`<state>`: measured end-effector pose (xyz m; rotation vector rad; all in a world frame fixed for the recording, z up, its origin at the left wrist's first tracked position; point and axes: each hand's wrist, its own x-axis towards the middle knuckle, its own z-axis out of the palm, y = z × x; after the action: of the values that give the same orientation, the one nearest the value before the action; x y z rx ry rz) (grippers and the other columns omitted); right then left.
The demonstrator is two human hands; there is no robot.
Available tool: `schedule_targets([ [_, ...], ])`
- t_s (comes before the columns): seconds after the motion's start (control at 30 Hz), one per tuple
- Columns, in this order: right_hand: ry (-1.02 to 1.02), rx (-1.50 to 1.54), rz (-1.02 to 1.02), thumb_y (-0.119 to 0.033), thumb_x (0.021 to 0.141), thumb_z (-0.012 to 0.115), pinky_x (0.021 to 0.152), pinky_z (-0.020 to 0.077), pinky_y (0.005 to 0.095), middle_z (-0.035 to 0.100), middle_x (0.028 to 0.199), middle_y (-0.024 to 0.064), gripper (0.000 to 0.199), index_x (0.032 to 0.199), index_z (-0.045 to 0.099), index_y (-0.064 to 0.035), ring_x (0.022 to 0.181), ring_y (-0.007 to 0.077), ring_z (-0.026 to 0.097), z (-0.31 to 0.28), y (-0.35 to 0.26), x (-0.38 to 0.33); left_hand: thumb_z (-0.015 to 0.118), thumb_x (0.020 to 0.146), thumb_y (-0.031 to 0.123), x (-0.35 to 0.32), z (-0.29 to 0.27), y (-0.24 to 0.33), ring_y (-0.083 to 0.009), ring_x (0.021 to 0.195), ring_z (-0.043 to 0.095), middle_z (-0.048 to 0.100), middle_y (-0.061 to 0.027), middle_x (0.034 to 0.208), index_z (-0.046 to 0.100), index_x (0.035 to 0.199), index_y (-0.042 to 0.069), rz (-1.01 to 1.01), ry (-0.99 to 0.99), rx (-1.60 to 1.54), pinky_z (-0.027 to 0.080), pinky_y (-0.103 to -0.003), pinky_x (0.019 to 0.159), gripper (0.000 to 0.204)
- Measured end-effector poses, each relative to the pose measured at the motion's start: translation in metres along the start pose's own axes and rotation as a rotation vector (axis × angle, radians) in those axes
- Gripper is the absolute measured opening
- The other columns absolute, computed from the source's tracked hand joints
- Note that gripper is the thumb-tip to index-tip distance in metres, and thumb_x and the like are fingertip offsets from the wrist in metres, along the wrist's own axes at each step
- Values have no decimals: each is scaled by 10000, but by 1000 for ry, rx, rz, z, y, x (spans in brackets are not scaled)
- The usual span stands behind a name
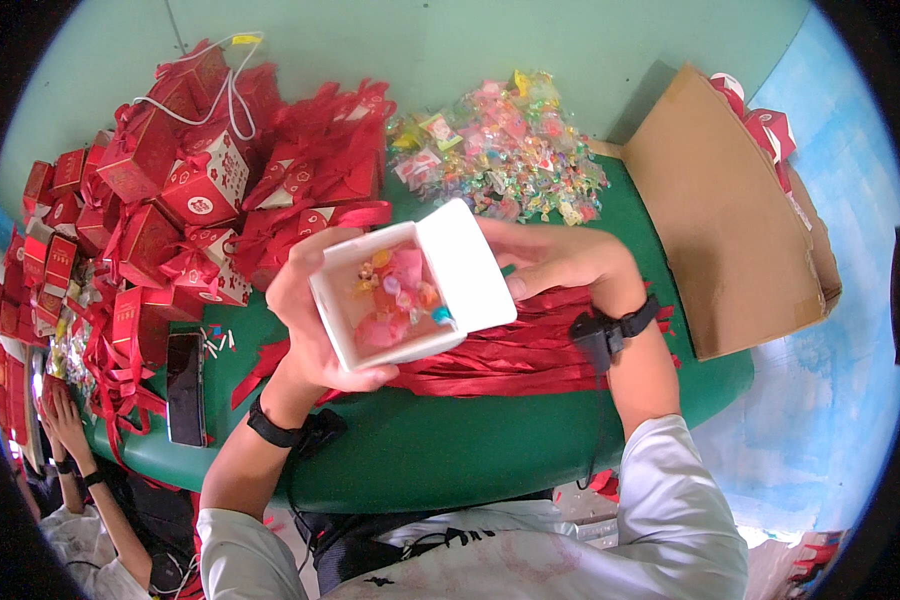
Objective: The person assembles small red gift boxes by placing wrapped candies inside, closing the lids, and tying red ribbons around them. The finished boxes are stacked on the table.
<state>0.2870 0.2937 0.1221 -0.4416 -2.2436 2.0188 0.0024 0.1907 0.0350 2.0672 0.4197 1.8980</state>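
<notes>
A small white gift box (385, 352) is held tilted over the middle of the table, its open top facing me. Inside lie several small pieces in pink, yellow and blue (402, 292), like wrapped candies. My left hand (305, 305) wraps the box's left side, thumb along the lower edge. The box's white lid flap (465, 265) stands open on the right. My right hand (560, 262) is against the flap's outer side, thumb near its edge; the other fingers are partly hidden behind it and slightly blurred. Below the box lies a bundle of red ribbons (500, 350).
Red gift boxes (205, 185) with ribbons are heaped at the left. A pile of colourful wrapped candies (510, 150) lies at the back. A cardboard box (725, 220) stands right. A phone (185, 390) lies front left, near another person's hands (62, 415).
</notes>
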Motion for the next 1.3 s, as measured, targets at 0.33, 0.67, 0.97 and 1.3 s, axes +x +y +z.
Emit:
schedule_targets([
  [0.33,198,121,-96,-372,966,770,1079,498,359,551,1484,99,846,1618,332,-57,1316,191,559,45,9,38,1071,529,399,12,-1,16,-503,1472,404,327,-289,1592,305,1583,252,-100,-179,240,434,-601,1152,1311],
  [0.67,371,106,-3,-373,968,747,1031,540,389,586,1435,129,741,1545,432,-31,1285,224,599,34,4,37,1051,559,402,14,1,7,-508,1552,288,130,-381,1685,171,1639,222,-133,-70,301,340,-627,1216,1405],
  [0.97,566,102,5,-422,925,790,871,627,422,574,1397,174,833,1539,380,-35,1207,287,657,29,22,46,1023,592,258,6,-2,17,-322,1258,585,532,-202,1392,312,1504,25,-127,-5,651,469,-466,1086,1180],
  [1.3,459,235,15,-377,960,777,854,646,404,582,1369,150,746,1546,413,-93,1192,279,653,41,11,45,841,757,193,24,-4,30,-384,1279,579,663,-145,1305,697,1011,83,-111,-171,705,457,-486,1064,312],
])
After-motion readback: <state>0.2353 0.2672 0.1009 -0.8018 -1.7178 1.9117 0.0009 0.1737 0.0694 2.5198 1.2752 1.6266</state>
